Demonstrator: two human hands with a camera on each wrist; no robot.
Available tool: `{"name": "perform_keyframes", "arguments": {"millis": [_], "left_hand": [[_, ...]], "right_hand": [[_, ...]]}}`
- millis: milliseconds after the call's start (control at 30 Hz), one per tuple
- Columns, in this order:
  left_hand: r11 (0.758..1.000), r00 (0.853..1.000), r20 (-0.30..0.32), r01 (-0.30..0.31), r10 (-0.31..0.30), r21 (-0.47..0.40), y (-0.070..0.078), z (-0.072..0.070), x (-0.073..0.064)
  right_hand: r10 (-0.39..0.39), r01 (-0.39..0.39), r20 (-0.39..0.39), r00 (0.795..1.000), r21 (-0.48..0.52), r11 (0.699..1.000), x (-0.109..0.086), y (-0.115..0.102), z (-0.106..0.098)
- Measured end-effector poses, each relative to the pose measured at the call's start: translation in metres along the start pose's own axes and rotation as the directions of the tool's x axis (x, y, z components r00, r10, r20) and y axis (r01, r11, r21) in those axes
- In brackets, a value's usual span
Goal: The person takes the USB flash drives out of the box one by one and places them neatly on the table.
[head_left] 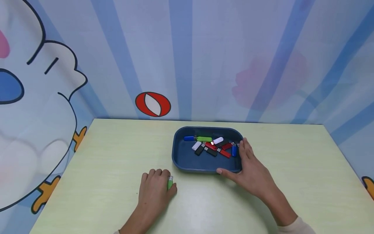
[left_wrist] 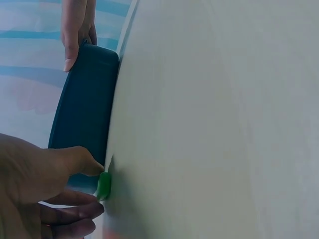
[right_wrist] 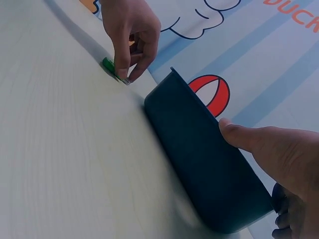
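My left hand [head_left: 155, 191] pinches a green USB stick [head_left: 170, 183] between thumb and fingers, low over the table in front of the tray's left end. In the right wrist view the stick's metal plug points toward the tray. My right hand [head_left: 255, 175] grips the near right corner of a dark blue tray [head_left: 190, 166], thumb on the front rim and fingers along the right side. Inside the tray lie several USB sticks, among them a green one [head_left: 204, 139], a blue one [head_left: 189, 138], a white one [head_left: 217, 140] and a red one [head_left: 224, 153].
The pale wooden table [head_left: 117, 146] runs back to a blue striped backdrop [head_left: 204, 65] with cartoon prints. The tray stands near the table's far edge. A light sleeve [head_left: 296, 226] covers the right forearm.
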State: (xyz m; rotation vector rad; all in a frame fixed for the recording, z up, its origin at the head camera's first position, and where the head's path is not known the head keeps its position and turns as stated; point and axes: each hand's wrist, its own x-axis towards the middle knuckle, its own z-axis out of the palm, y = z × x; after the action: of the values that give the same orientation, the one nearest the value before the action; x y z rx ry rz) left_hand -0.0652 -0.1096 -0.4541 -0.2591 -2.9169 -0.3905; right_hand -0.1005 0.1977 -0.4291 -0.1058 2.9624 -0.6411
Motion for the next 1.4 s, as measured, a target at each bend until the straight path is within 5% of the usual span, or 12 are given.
{"name": "perform_keyframes", "arguments": {"millis": [267, 567, 833, 1400], "left_hand": [[1.000, 0.995, -0.101, -0.016, 0.015, -0.015, -0.001, -0.026, 0.019], [0.995, 0.991, -0.110, -0.088, 0.082, -0.046, 0.006, -0.042, 0.054], [0.989, 0.989, -0.017, -0.150, 0.150, 0.008, 0.015, -0.039, 0.082], [0.955, 0.965, 0.071, -0.261, 0.253, 0.144, 0.021, -0.014, 0.133]], "right_hand": [[-0.004, 0.004, -0.002, 1.000, 0.002, 1.000, 0.000, 0.002, 0.000], [0.004, -0.004, -0.001, 1.000, 0.007, 1.000, -0.001, 0.003, 0.000], [0.014, -0.014, 0.000, 1.000, 0.020, 1.000, 0.001, 0.003, 0.003], [0.001, 0.000, -0.005, 1.000, 0.032, 1.000, 0.000, 0.002, 0.000]]}}
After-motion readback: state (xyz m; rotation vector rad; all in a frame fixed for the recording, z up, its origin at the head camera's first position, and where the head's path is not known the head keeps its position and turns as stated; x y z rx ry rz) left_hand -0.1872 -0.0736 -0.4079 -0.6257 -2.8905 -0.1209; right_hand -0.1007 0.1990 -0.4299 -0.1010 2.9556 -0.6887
